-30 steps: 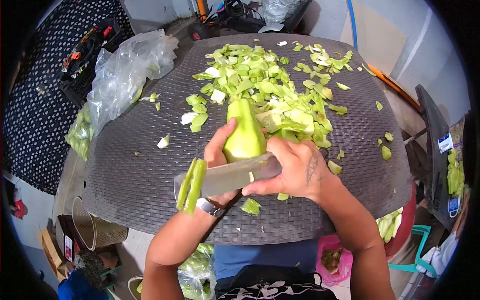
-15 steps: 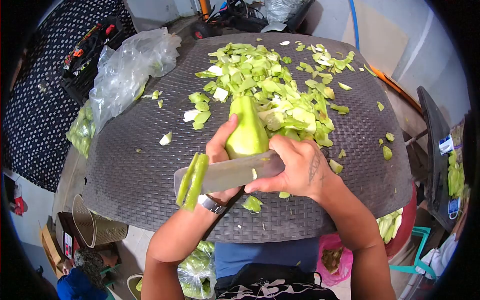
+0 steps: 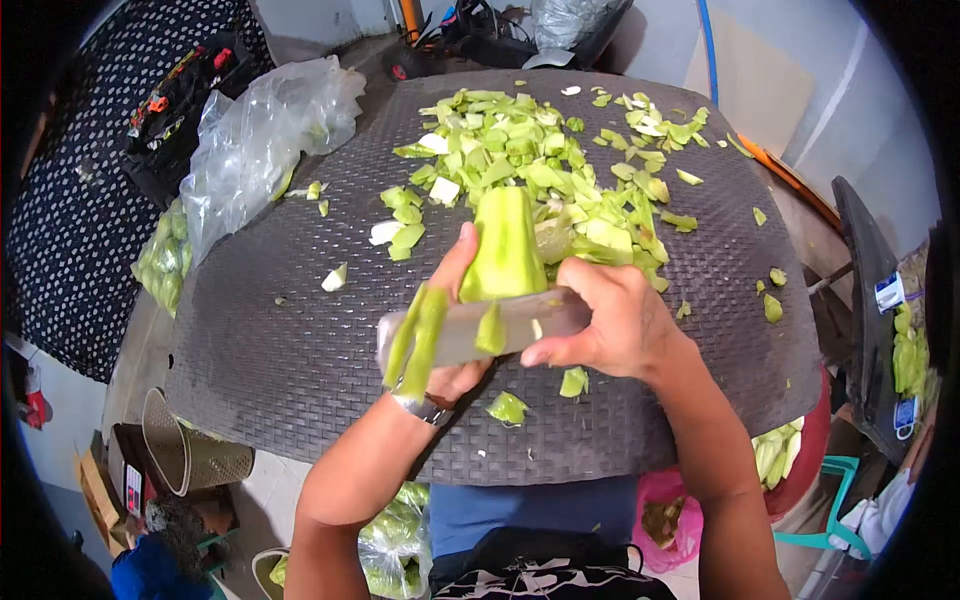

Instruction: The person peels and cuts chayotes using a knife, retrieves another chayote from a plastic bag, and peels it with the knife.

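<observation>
My left hand (image 3: 455,375) is wrapped round the lower left of a pale green peeled vegetable (image 3: 502,245), its thumb along the left side; the blade covers part of its fingers. My right hand (image 3: 620,320) grips a wide-bladed knife (image 3: 465,333), which lies across the vegetable's near end and points left. Long green peel strips (image 3: 415,342) cling to the blade's left end, and a smaller piece sticks near its middle. Beyond the vegetable lies a heap of green peelings (image 3: 500,140) on the dark woven table (image 3: 300,380).
Clear plastic bags (image 3: 270,140) lie at the table's left edge. A beige basket (image 3: 190,455) stands at the lower left. Below the near edge are a bag of green vegetables (image 3: 395,550) and a pink bag (image 3: 675,520). A black chair (image 3: 870,300) stands at the right.
The vegetable and both hands have shifted slightly right. The knife has moved right and up, and a new green piece shows on the middle of its blade.
</observation>
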The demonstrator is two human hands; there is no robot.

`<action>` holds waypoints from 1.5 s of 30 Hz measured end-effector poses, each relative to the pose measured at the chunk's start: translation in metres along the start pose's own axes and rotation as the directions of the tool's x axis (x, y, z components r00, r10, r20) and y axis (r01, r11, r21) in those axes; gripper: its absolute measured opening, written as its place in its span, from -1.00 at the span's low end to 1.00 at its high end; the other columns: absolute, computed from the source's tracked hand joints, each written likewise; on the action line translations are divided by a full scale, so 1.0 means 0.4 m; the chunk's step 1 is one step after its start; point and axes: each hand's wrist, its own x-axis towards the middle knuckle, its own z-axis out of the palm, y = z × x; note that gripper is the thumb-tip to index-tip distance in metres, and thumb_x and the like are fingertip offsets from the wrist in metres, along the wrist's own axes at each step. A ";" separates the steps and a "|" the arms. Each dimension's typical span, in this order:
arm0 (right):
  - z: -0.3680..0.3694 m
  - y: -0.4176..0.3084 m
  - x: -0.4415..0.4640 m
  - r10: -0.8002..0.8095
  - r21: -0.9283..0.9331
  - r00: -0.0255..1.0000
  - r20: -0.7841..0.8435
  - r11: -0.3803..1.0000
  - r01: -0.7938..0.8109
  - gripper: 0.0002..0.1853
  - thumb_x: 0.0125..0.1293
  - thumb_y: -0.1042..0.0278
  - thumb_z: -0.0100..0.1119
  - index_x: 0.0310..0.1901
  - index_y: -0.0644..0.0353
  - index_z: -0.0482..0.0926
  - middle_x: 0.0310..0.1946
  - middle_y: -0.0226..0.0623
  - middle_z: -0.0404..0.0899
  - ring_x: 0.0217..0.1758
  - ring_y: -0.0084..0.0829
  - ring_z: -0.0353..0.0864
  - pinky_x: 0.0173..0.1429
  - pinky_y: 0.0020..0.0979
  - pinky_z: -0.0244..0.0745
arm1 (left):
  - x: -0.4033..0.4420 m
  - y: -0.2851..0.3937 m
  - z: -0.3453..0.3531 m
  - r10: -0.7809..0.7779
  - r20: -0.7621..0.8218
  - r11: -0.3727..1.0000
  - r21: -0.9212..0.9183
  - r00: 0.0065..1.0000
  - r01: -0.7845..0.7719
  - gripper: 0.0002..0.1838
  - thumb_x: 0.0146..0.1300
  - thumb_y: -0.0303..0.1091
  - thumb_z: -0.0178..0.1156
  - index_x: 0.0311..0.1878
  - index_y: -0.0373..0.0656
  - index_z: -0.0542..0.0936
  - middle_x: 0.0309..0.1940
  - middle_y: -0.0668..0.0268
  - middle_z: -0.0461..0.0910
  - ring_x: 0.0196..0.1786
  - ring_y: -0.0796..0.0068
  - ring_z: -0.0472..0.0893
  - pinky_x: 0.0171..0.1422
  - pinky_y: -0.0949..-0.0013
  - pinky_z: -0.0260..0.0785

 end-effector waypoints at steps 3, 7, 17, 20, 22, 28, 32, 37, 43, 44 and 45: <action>0.004 -0.007 -0.005 -0.011 0.024 1.000 0.013 1.000 0.011 -0.18 -0.06 -0.44 0.64 -0.30 0.27 0.52 -0.51 -0.19 0.56 -0.45 -0.22 0.64 -0.31 -0.26 0.56 | -0.005 0.002 0.017 -0.019 0.141 0.999 -0.036 0.990 0.024 -0.43 0.65 0.11 -0.02 0.40 -0.15 0.52 0.18 0.10 0.71 0.15 0.21 0.75 0.36 0.04 0.58; 0.001 0.012 -0.004 -0.040 0.021 0.999 -0.016 0.999 0.040 -0.21 -0.03 -0.43 0.63 -0.32 0.26 0.52 -0.52 -0.14 0.58 -0.46 -0.19 0.66 -0.31 -0.24 0.58 | -0.013 0.000 0.024 -0.009 0.097 0.998 0.060 0.995 0.003 -0.40 0.62 0.14 0.02 0.42 -0.16 0.50 0.20 0.10 0.69 0.12 0.19 0.75 0.31 0.06 0.61; -0.040 0.043 0.009 0.029 -0.046 0.998 -0.049 0.998 -0.032 -0.23 0.05 -0.44 0.57 -0.34 0.26 0.54 -0.60 -0.12 0.56 -0.53 -0.14 0.69 -0.35 -0.17 0.59 | -0.001 -0.022 -0.033 0.025 0.036 0.933 0.359 0.999 -0.036 -0.24 0.55 0.37 -0.13 0.47 -0.07 0.40 0.21 0.07 0.65 0.01 0.12 0.76 -0.16 0.00 0.75; -0.024 0.029 0.004 0.068 -0.022 0.996 -0.050 0.997 -0.070 -0.20 0.02 -0.48 0.57 -0.25 0.25 0.58 -0.58 -0.24 0.49 -0.52 -0.36 0.56 -0.35 -0.30 0.51 | 0.003 -0.051 -0.063 0.052 -0.034 0.993 0.104 0.998 -0.048 -0.24 0.54 0.37 -0.11 0.48 -0.08 0.40 0.21 0.07 0.65 0.02 0.10 0.76 -0.19 -0.04 0.75; -0.057 0.047 0.012 0.207 0.010 0.978 -0.021 0.978 -0.206 -0.26 0.10 -0.40 0.56 -0.33 0.27 0.54 -0.62 -0.14 0.55 -0.52 -0.18 0.69 -0.34 -0.20 0.57 | -0.023 -0.041 -0.023 0.054 0.068 0.986 0.154 0.996 -0.064 -0.25 0.55 0.31 -0.07 0.47 -0.16 0.40 0.18 0.00 0.64 0.00 -0.03 0.76 -0.24 -0.06 0.73; -0.116 0.117 0.012 0.489 -0.030 0.870 0.061 0.872 -0.488 -0.42 0.38 -0.13 0.41 -0.43 0.33 0.55 -0.63 -0.28 0.49 -0.51 -0.53 0.50 -0.37 -0.35 0.41 | -0.014 0.019 0.021 -0.071 0.185 0.992 0.113 0.980 0.050 -0.25 0.59 0.24 -0.10 0.48 -0.25 0.39 0.17 -0.05 0.62 -0.03 -0.13 0.74 -0.23 -0.07 0.72; -0.164 0.107 -0.001 0.749 -0.089 0.625 0.221 0.653 -0.752 -0.23 0.50 -0.28 0.24 -0.69 0.26 0.40 -0.69 -0.37 0.45 -0.67 -0.44 0.34 -0.48 -0.27 0.34 | -0.016 0.028 0.037 0.034 0.118 0.989 0.138 0.992 -0.050 -0.23 0.60 0.28 -0.12 0.51 -0.23 0.39 0.21 -0.01 0.62 -0.03 -0.03 0.76 -0.13 -0.05 0.74; -0.174 0.072 0.013 0.560 0.503 0.550 0.619 0.255 -0.826 -0.15 0.51 -0.65 -0.38 -0.33 0.12 0.43 -0.65 -0.25 0.48 -0.89 -0.67 0.13 -0.80 -0.49 0.11 | 0.016 0.022 0.011 0.093 -0.030 0.989 0.120 0.995 -0.088 -0.30 0.61 0.25 -0.05 0.42 -0.22 0.48 0.12 0.02 0.68 0.00 0.04 0.75 0.04 -0.02 0.70; -0.067 0.060 0.021 0.132 0.703 0.743 0.657 -0.465 -0.539 -0.12 0.50 -0.67 -0.41 -0.34 0.14 0.44 -0.58 -0.18 0.52 -0.91 -0.63 0.16 -0.85 -0.49 0.16 | 0.014 0.033 0.013 0.006 -0.066 0.999 0.033 0.998 -0.004 -0.37 0.62 0.22 -0.01 0.35 -0.18 0.53 0.00 0.06 0.71 -0.03 0.06 0.74 0.04 0.00 0.63; -0.061 0.045 0.021 0.114 0.682 0.726 0.678 -0.465 -0.564 -0.12 0.50 -0.67 -0.41 -0.34 0.14 0.44 -0.59 -0.19 0.51 -0.91 -0.63 0.16 -0.85 -0.49 0.16 | 0.016 0.033 0.009 -0.011 -0.055 1.000 0.025 0.998 0.012 -0.37 0.62 0.22 -0.01 0.34 -0.17 0.54 0.00 0.06 0.71 -0.03 0.07 0.73 0.03 0.01 0.63; -0.064 0.023 0.022 0.085 0.667 0.724 0.685 -0.475 -0.575 -0.12 0.50 -0.67 -0.44 -0.35 0.13 0.44 -0.59 -0.18 0.51 -0.92 -0.61 0.13 -0.85 -0.50 0.13 | 0.015 0.032 0.008 0.003 -0.034 0.998 0.057 0.999 -0.001 -0.39 0.62 0.20 -0.02 0.34 -0.15 0.55 0.00 0.07 0.71 -0.03 0.06 0.73 0.00 0.04 0.62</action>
